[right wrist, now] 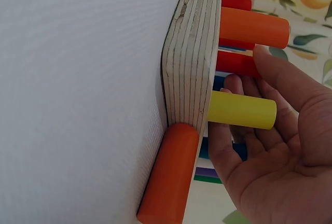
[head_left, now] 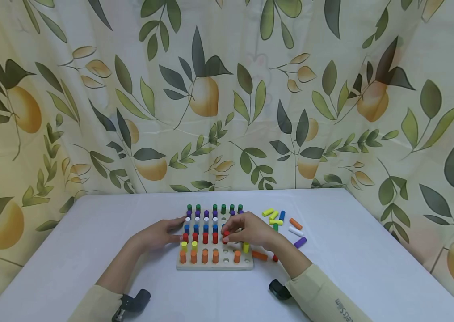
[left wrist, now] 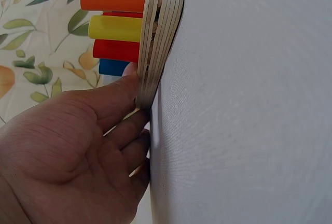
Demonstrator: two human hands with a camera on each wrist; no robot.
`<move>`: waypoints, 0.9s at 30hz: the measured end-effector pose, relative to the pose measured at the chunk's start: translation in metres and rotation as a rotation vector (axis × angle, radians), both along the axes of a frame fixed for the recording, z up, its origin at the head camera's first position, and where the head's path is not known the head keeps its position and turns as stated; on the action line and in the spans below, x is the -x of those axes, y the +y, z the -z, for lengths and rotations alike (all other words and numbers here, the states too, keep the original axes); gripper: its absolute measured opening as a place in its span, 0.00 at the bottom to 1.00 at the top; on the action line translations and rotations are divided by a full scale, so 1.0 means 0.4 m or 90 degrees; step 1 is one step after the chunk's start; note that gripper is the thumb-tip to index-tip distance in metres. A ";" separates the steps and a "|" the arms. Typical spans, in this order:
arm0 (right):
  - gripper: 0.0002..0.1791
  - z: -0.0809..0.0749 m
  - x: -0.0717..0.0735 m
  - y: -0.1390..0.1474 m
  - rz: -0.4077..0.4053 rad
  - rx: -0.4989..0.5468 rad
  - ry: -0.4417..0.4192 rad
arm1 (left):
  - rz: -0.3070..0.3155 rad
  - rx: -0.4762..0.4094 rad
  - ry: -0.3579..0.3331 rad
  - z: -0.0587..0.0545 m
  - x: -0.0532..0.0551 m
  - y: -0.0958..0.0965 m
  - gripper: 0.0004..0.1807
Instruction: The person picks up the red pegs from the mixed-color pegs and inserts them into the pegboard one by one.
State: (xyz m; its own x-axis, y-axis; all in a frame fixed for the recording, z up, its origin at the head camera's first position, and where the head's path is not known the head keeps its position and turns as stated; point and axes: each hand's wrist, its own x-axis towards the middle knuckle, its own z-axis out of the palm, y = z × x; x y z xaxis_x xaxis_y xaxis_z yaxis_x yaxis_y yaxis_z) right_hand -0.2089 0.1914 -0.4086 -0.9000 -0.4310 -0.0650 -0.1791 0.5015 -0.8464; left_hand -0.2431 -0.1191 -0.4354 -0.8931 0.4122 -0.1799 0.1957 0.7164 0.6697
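Observation:
A pale wooden pegboard (head_left: 215,267) lies on the table, its upright pegs in rows of green, purple, white, blue, red, yellow and orange from back to front. My left hand (head_left: 152,235) holds the board's left edge. In the left wrist view its thumb reaches over the top near a blue peg (left wrist: 111,67), with the other fingers low against the side. My right hand (head_left: 253,230) pinches a red peg (head_left: 225,240) in the red row. A yellow peg (right wrist: 244,111) stands close to that hand in the right wrist view. Whether the red peg sits fully in its hole is hidden.
Loose pegs lie right of the board, among them a yellow peg (head_left: 268,212), a white peg (head_left: 296,231) and a purple peg (head_left: 300,243). An orange peg (right wrist: 168,175) leans against the board's right edge. Behind the white-covered table (head_left: 102,214) hangs a patterned curtain (head_left: 247,134).

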 end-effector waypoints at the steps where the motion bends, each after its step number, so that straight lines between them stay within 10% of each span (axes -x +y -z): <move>1: 0.08 -0.001 -0.001 0.000 0.001 0.001 -0.001 | -0.001 -0.001 0.001 -0.001 -0.002 0.000 0.38; 27: 0.08 0.005 0.008 0.004 -0.014 0.007 0.001 | -0.002 -0.011 -0.009 -0.012 -0.015 0.001 0.37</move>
State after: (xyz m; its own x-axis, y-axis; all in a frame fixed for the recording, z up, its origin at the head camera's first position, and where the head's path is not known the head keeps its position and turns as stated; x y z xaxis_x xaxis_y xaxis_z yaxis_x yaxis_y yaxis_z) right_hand -0.2121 0.1930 -0.4107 -0.8903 -0.4516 -0.0588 -0.1915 0.4885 -0.8513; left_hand -0.2370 -0.1188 -0.4305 -0.8920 0.4123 -0.1852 0.1840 0.7054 0.6845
